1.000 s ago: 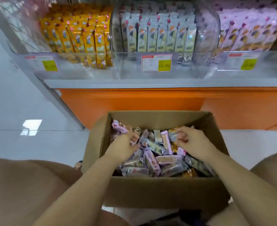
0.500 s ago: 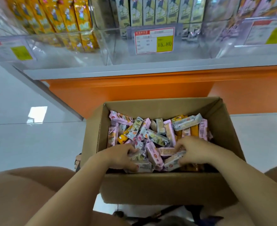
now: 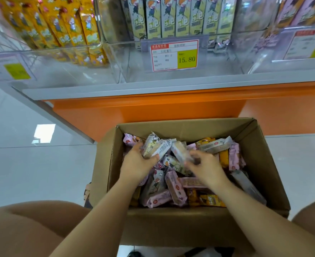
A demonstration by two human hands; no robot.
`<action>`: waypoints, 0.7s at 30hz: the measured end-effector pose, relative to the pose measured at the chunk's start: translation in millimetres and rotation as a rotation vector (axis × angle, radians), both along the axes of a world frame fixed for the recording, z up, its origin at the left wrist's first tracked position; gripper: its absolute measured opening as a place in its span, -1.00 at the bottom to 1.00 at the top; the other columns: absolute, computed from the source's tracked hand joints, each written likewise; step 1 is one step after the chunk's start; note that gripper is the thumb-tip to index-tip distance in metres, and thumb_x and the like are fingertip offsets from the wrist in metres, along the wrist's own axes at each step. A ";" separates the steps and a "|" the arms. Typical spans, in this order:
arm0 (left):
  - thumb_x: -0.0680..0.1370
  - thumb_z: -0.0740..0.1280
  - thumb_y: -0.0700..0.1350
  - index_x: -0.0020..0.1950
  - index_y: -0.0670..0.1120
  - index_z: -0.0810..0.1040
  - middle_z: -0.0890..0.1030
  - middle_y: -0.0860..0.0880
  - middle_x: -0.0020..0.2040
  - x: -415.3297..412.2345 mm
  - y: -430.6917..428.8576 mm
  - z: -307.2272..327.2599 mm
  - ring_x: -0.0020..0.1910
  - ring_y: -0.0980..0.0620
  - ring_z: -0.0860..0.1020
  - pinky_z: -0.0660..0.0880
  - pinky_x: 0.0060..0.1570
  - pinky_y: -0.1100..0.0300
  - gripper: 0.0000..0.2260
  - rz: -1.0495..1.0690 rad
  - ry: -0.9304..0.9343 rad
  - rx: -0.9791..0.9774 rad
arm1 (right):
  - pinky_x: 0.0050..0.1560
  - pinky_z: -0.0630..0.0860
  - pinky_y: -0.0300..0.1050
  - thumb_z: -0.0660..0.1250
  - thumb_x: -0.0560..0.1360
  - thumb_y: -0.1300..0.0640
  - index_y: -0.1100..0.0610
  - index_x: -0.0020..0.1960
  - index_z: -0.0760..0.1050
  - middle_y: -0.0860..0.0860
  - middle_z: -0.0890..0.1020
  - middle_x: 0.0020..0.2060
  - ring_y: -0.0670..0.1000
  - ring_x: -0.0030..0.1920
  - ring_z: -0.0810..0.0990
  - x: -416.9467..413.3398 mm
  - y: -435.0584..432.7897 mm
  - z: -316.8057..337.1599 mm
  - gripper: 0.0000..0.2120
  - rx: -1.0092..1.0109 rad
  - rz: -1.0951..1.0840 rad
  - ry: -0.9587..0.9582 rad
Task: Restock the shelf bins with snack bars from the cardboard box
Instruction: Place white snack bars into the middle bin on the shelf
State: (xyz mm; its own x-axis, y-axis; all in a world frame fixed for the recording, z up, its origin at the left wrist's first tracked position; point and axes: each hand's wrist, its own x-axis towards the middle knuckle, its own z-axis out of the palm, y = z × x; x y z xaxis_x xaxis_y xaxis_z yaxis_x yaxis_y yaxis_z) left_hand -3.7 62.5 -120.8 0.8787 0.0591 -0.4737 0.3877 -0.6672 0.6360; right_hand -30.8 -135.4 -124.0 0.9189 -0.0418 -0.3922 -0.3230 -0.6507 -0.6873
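An open cardboard box sits on the floor between my knees, filled with several loose pink, yellow and grey-green snack bars. My left hand grips a small bunch of grey-green bars raised above the pile. My right hand holds one bar beside that bunch, blurred by motion. Above, clear shelf bins hold upright yellow bars, grey-green bars and pink bars.
A price tag reading 15.80 hangs on the middle bin's front. An orange shelf base stands right behind the box. White tiled floor spreads to the left. My knees flank the box.
Both hands rose from the near side of the pile, each now holding bars. The view moved closer to the shelf bins.
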 end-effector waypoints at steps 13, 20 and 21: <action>0.47 0.43 0.08 0.51 0.04 0.24 0.40 0.02 0.41 -2.3 -10.2 -28.8 0.27 0.04 0.46 0.48 0.14 0.18 -0.33 -0.001 0.020 -0.072 | 0.30 0.13 -0.37 0.43 0.44 0.21 -0.06 0.51 0.12 -0.03 0.17 0.47 -0.02 0.46 0.20 13.5 14.6 -38.5 -0.23 0.028 0.246 0.027; 0.48 0.45 0.00 0.51 0.13 0.23 0.52 0.04 0.30 -11.2 -9.2 -28.3 0.03 0.18 0.53 0.47 -0.21 0.49 -0.34 0.004 0.028 -0.120 | 0.36 0.25 -0.24 0.39 0.47 0.29 -0.07 0.47 0.21 -0.02 0.14 0.48 0.00 0.46 0.22 18.4 11.0 -40.8 -0.32 0.065 0.206 0.008; 0.48 0.45 -0.01 0.51 0.13 0.22 0.53 0.05 0.29 -11.2 -10.1 -27.6 0.03 0.19 0.53 0.45 -0.25 0.52 -0.33 0.002 0.037 -0.134 | 0.35 0.27 -0.22 0.38 0.48 0.29 -0.08 0.47 0.21 -0.03 0.15 0.47 0.00 0.45 0.24 18.1 10.2 -39.7 -0.33 0.062 0.201 -0.001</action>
